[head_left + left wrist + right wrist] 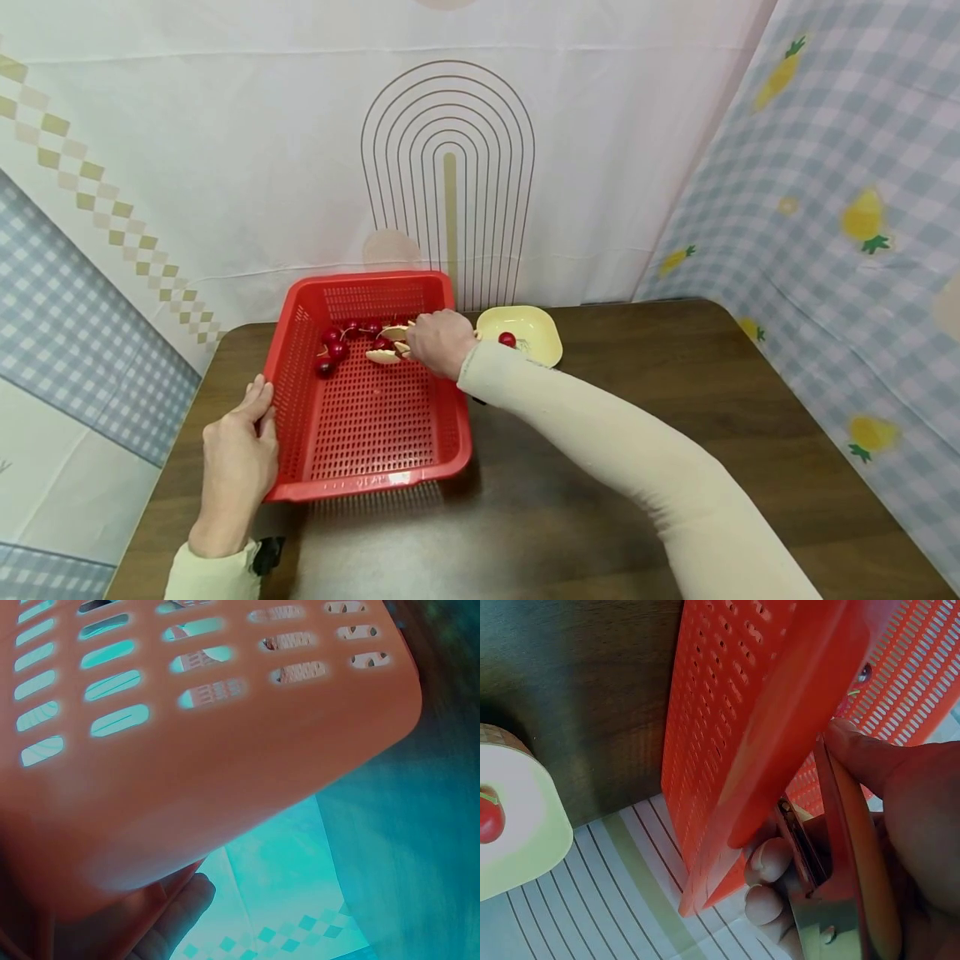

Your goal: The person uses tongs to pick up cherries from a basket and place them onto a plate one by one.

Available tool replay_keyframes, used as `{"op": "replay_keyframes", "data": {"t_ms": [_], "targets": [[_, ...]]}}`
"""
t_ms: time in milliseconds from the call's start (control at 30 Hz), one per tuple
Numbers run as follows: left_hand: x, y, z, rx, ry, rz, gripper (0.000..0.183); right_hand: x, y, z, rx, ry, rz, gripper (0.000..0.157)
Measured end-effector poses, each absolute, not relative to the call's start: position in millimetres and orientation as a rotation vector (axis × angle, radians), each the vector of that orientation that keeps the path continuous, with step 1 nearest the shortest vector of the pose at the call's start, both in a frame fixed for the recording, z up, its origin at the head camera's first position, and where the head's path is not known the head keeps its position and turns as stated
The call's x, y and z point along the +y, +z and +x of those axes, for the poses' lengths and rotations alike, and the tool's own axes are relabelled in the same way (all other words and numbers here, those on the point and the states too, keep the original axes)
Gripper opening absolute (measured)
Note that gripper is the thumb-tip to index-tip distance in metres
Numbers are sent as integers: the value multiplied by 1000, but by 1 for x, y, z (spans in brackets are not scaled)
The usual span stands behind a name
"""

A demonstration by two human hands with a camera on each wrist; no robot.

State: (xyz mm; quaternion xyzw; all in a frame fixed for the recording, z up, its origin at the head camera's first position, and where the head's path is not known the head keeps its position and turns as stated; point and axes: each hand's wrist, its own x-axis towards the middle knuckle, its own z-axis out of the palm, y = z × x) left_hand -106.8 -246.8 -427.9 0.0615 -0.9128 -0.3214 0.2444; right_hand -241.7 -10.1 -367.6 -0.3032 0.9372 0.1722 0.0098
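A red plastic basket (367, 492) with slotted walls sits tilted on the table. Along its back left lie several dark red cherries (337, 350). My left hand (240, 450) holds the basket's left rim; in the left wrist view its fingers (187, 904) show at the rim beside the slotted wall. Over the basket's right side, my right hand (441, 342) grips tongs (384, 357) with pale yellow ends. The tong ends are spread around a cherry (382, 342); whether they touch it I cannot tell. The right wrist view shows the tongs' metal and yellow handle (866, 855) in the palm.
Right of the basket stands a pale yellow dish (551, 343) with one cherry (507, 340) in it. The dark wooden table (600, 517) reaches back to a patterned cloth (585, 167). My right forearm (600, 433) crosses the table's right half.
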Motion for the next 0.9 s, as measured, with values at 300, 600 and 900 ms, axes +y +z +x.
{"op": "replay_keyframes", "data": {"t_ms": [300, 600, 900], "targets": [[-247, -428, -107, -2498, -890, 177, 36, -12, -370, -240, 2924, 565, -930, 36], [-246, -427, -106, -2494, -885, 174, 36, -10, -368, -237, 2946, 571, -944, 36], [-246, -427, -107, -2504, -886, 180, 37, -3, -359, -235, 2954, 609, -968, 30]]}}
